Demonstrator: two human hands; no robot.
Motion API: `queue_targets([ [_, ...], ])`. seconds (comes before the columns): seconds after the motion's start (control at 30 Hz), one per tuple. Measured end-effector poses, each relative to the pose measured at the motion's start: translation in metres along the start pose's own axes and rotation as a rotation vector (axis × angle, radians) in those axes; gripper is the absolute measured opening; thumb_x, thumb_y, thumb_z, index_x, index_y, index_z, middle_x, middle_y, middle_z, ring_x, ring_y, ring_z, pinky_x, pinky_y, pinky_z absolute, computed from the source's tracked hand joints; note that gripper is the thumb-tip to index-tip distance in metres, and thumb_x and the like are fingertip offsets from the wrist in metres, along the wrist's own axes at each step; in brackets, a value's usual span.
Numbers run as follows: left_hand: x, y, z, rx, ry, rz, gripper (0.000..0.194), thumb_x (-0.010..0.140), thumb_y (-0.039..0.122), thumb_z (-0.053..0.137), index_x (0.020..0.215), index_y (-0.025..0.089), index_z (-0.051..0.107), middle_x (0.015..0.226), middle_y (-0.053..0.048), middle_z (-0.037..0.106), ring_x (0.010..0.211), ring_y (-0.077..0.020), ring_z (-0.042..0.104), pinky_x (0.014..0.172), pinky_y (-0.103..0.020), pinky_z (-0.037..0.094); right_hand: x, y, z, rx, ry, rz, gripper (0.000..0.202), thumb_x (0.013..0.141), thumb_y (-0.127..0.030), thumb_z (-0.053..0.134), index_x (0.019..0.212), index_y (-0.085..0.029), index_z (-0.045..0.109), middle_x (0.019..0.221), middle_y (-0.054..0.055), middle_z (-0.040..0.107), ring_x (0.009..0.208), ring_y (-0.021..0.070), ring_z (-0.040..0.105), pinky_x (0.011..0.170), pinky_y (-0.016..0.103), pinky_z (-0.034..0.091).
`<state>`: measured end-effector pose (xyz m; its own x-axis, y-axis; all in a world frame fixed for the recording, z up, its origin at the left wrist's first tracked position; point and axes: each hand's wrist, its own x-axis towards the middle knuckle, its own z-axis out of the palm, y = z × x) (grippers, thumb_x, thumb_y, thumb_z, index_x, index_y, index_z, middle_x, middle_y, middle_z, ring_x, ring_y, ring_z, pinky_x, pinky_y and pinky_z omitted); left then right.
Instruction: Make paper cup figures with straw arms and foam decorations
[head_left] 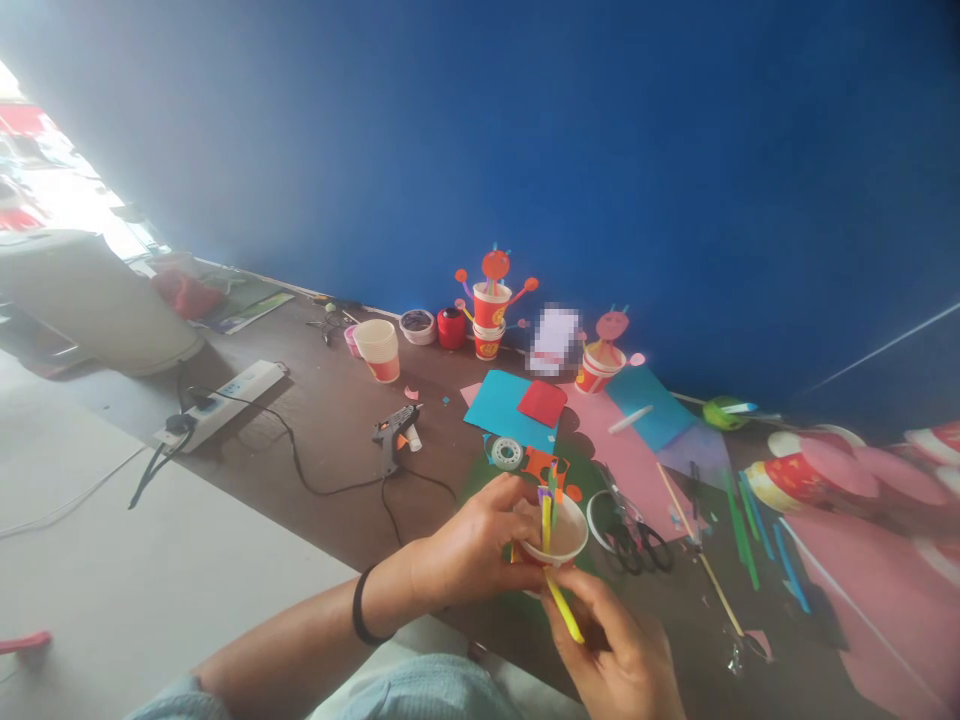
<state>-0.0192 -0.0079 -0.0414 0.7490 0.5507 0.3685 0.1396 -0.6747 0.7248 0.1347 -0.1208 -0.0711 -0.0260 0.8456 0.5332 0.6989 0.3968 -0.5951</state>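
Observation:
A white and red paper cup (pixel 574 530) is gripped by my left hand (pixel 487 530), its opening turned up toward me. Thin yellow, green and purple strips rise inside the cup; whether they are straws or sticks I cannot tell. Below the rim, a yellow strip (pixel 564 606) slants out of the cup's near side. My right hand (pixel 615 645) has its fingers closed around this outer yellow piece and touches the cup. My fingers hide most of the cup's outside. Just right of the cup lie black-handled scissors (pixel 637 545).
A glue gun (pixel 390 435) with its cord lies left of my hands, near a power strip (pixel 225 405). Paper-cup figures (pixel 491 305) and a loose cup (pixel 379 352) stand along the blue wall. Coloured paper (pixel 502 405), a tape roll (pixel 508 454) and green and blue strips (pixel 742 520) cover the table.

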Motion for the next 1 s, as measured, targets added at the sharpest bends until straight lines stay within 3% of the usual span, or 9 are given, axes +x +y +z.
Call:
queue_targets([
  [0.13, 0.001, -0.002, -0.002, -0.073, -0.005, -0.007, 0.02, 0.07, 0.033, 0.072, 0.079, 0.015, 0.069, 0.102, -0.01, 0.057, 0.092, -0.0188, 0.055, 0.08, -0.029, 0.048, -0.005, -0.003, 0.0, 0.1, 0.056, 0.191, 0.022, 0.084, -0.028, 0.057, 0.104, -0.022, 0.056, 0.046, -0.009, 0.049, 0.036, 0.008, 0.047, 0.041, 0.016, 0.041],
  [0.3, 0.004, -0.007, -0.002, -0.101, -0.013, 0.022, 0.018, 0.07, 0.031, 0.072, 0.079, 0.015, 0.068, 0.097, -0.008, 0.058, 0.09, -0.0184, 0.056, 0.08, -0.029, 0.048, 0.001, -0.006, -0.005, 0.147, 0.155, 0.256, 0.023, 0.084, -0.028, 0.056, 0.106, -0.021, 0.058, 0.054, -0.005, 0.056, 0.042, 0.009, 0.053, 0.046, 0.017, 0.046],
  [0.37, 0.006, -0.011, -0.003, -0.1, -0.034, 0.052, 0.019, 0.069, 0.032, 0.073, 0.075, 0.015, 0.068, 0.094, -0.009, 0.059, 0.088, -0.0186, 0.057, 0.078, -0.03, 0.049, 0.007, -0.005, -0.009, 0.177, 0.103, 0.263, 0.03, 0.085, -0.028, 0.054, 0.113, -0.019, 0.055, 0.056, -0.004, 0.058, 0.044, 0.0099, 0.055, 0.047, 0.017, 0.047],
  [0.47, 0.008, -0.016, -0.002, -0.113, -0.05, 0.104, 0.02, 0.07, 0.034, 0.073, 0.075, 0.015, 0.066, 0.099, -0.009, 0.058, 0.091, -0.0193, 0.057, 0.08, -0.031, 0.05, 0.014, -0.001, -0.013, 0.18, -0.025, 0.256, 0.025, 0.086, -0.028, 0.052, 0.109, -0.02, 0.056, 0.064, -0.001, 0.066, 0.053, 0.012, 0.063, 0.052, 0.017, 0.05],
  [0.63, 0.002, -0.017, 0.005, 0.071, 0.183, 0.181, 0.03, 0.072, 0.037, 0.071, 0.089, 0.016, 0.059, 0.113, -0.012, 0.051, 0.105, -0.0243, 0.052, 0.087, -0.039, 0.049, 0.021, 0.001, -0.014, 0.049, -0.088, 0.275, 0.015, 0.088, -0.03, 0.047, 0.091, -0.021, 0.058, 0.061, 0.001, 0.065, 0.052, 0.0137, 0.063, 0.051, 0.019, 0.048],
  [0.8, -0.008, -0.017, 0.012, 0.235, 0.434, 0.3, 0.031, 0.077, 0.031, 0.066, 0.102, 0.02, 0.052, 0.1, -0.007, 0.051, 0.088, -0.0171, 0.056, 0.071, -0.031, 0.054, 0.026, -0.003, -0.013, 0.049, -0.093, 0.331, 0.016, 0.087, -0.033, 0.048, 0.087, -0.021, 0.059, 0.06, 0.002, 0.067, 0.051, 0.015, 0.064, 0.048, 0.019, 0.047],
  [0.93, -0.009, -0.018, 0.017, 0.229, 0.409, 0.327, 0.022, 0.077, 0.023, 0.066, 0.096, 0.02, 0.056, 0.086, -0.003, 0.055, 0.074, -0.0127, 0.056, 0.063, -0.024, 0.05, 0.03, -0.006, -0.012, 0.117, 0.012, 0.429, 0.022, 0.086, -0.039, 0.05, 0.084, -0.021, 0.062, 0.067, 0.004, 0.069, 0.062, 0.0169, 0.068, 0.054, 0.018, 0.049],
  [1.0, -0.008, -0.017, 0.022, 0.148, 0.398, 0.263, 0.023, 0.074, 0.023, 0.069, 0.093, 0.02, 0.055, 0.08, -0.002, 0.057, 0.07, -0.0121, 0.056, 0.062, -0.023, 0.048, 0.032, -0.007, -0.011, 0.149, 0.062, 0.452, 0.024, 0.086, -0.04, 0.051, 0.086, -0.02, 0.064, 0.057, 0.002, 0.064, 0.053, 0.0155, 0.064, 0.053, 0.019, 0.049],
])
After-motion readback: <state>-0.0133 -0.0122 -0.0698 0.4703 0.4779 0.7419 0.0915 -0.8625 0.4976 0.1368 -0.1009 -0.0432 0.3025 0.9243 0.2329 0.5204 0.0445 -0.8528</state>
